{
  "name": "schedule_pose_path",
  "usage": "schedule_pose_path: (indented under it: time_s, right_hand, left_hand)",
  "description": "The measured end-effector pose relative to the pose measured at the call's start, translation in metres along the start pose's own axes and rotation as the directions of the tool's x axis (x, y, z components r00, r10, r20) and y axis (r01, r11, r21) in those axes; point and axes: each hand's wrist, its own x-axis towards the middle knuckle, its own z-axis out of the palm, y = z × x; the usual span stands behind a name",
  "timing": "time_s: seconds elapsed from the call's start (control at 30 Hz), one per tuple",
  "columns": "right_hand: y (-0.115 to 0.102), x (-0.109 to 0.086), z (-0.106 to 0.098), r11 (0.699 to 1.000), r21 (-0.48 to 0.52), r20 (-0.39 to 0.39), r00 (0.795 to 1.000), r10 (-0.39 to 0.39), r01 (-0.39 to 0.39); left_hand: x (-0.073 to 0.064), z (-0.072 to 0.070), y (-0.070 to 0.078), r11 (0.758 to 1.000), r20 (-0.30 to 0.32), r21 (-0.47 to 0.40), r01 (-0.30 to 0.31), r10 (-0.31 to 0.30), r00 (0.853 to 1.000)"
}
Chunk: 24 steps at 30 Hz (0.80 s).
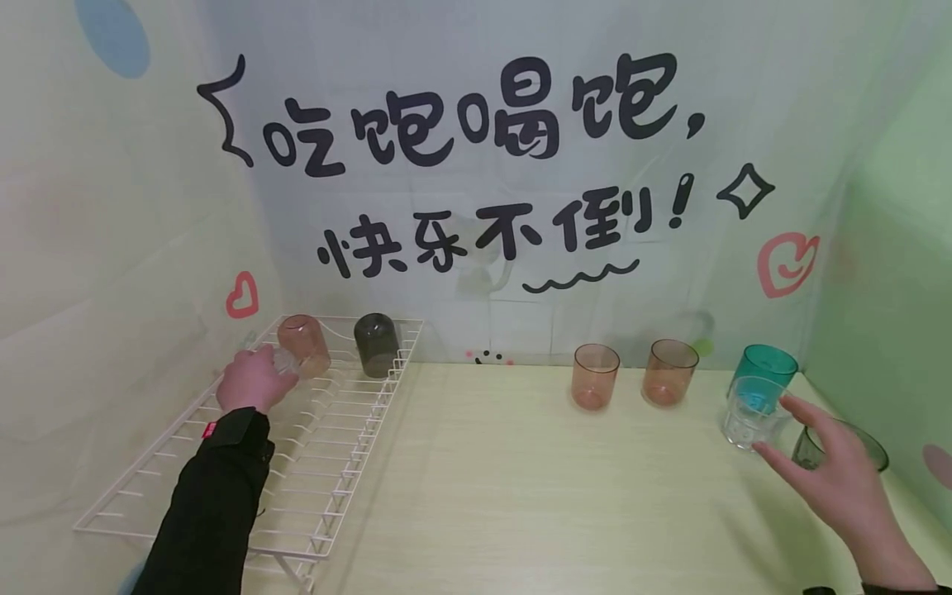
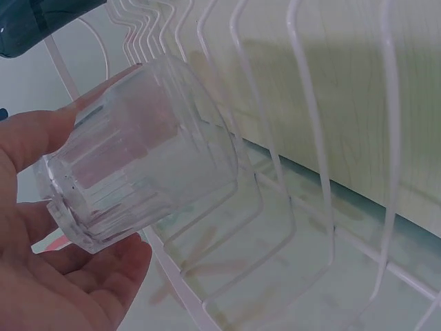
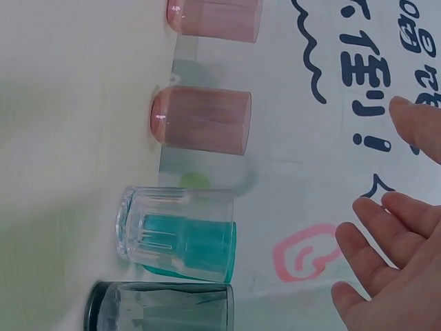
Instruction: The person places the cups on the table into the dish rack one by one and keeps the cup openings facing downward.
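My left hand (image 1: pixel 253 380) grips a clear ribbed glass (image 2: pixel 138 158) by its base end, thumb on one side and fingers on the other. The glass lies tilted with its mouth toward the wires of the white dish rack (image 1: pixel 290 553). Just beyond it, a pink cup (image 1: pixel 307 347) stands upside down on the rack, with a dark grey cup (image 1: pixel 377 345) to its right. My right hand (image 1: pixel 840 471) is spread, holding nothing, near an upright clear glass (image 1: pixel 744 421). Behind that glass is a teal cup (image 1: pixel 773 362); a smoky grey cup (image 3: pixel 162 307) stands beside it, partly hidden by the hand in the head view.
Two upright pink-orange cups, a left one (image 1: pixel 595 380) and a right one (image 1: pixel 669 376), stand at the back of the pale table (image 1: pixel 521 496). A white printed backdrop (image 1: pixel 461 49) rises behind, with a green panel (image 1: pixel 900 289) on the right.
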Motion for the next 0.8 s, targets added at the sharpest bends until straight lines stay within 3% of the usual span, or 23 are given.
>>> schedule_pose_path:
  time_s: [0.23,0.57,0.8]
  right_hand:
    - [0.005,0.009,-0.004,0.999,-0.051,-0.009,1.000,-0.012,0.012]
    - [0.014,0.013,-0.009,0.996,-0.090,0.028,0.999,0.016,-0.013]
    - [0.026,0.011,-0.012,0.990,-0.139,0.066,0.997,0.043,-0.033]
  left_hand:
    - [-0.001,-0.003,0.000,1.000,0.030,-0.009,0.025,-0.025,0.999]
    - [0.000,-0.013,0.000,1.000,-0.074,-0.014,-0.020,0.019,0.997]
    - [-0.003,-0.021,0.006,0.998,-0.091,-0.018,-0.066,0.064,0.994]
